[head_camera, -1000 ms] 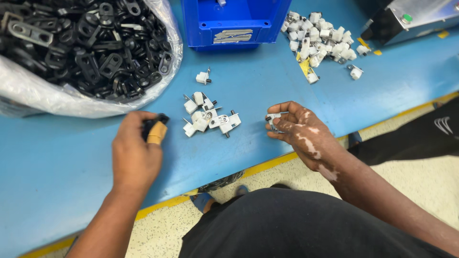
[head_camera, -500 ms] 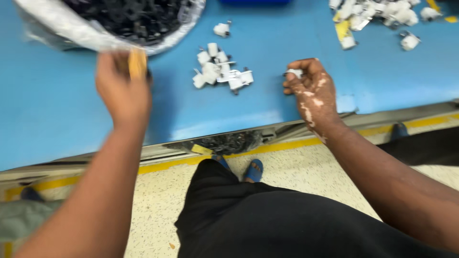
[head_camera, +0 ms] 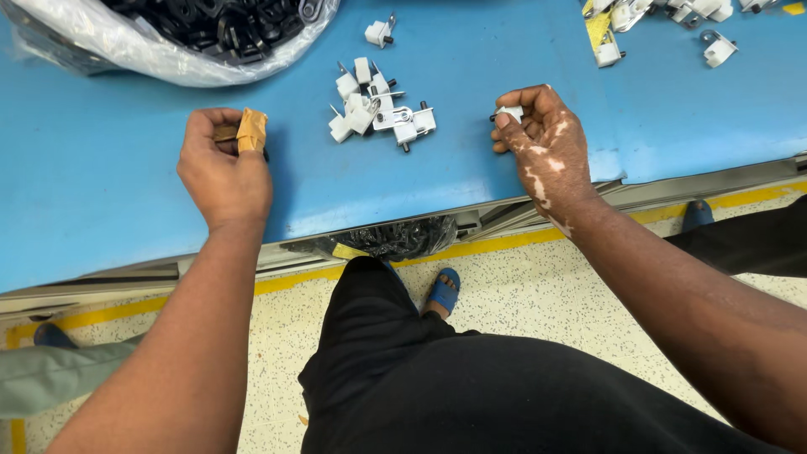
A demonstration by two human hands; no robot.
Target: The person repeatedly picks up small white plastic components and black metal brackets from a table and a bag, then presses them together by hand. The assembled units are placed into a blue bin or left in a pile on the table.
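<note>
Left hand (head_camera: 223, 172) is curled shut over something small and dark, with a tan taped finger on top, so what exactly it grips is hard to tell; maybe one of the black pieces. It rests on the blue bench (head_camera: 101, 176), left of the middle. Right hand (head_camera: 542, 143) is also closed, pinching one small white part (head_camera: 509, 111) between thumb and fingertips, with a little dark pin poking out on the left side of it.

Progress-wise, I'd guess this is somewhere in the middle of a long batch. One white part is in hand, and there's plenty more waiting.

Counts, as best I can:
- cluster of white parts (head_camera: 376, 111) between the two hands, a bit farther out: looks like seven or eight, they overlap so don't hold me to it
- one lone white part (head_camera: 378, 33) farther back
- far right pile (head_camera: 664, 17): at least five visible, cut off by the frame edge
- clear bag of black parts (head_camera: 210, 34) far left: too many to count, tangled heap

Can't spot any separate pile of finished pieces from this angle, so how many are done is anyone's guess.
</note>
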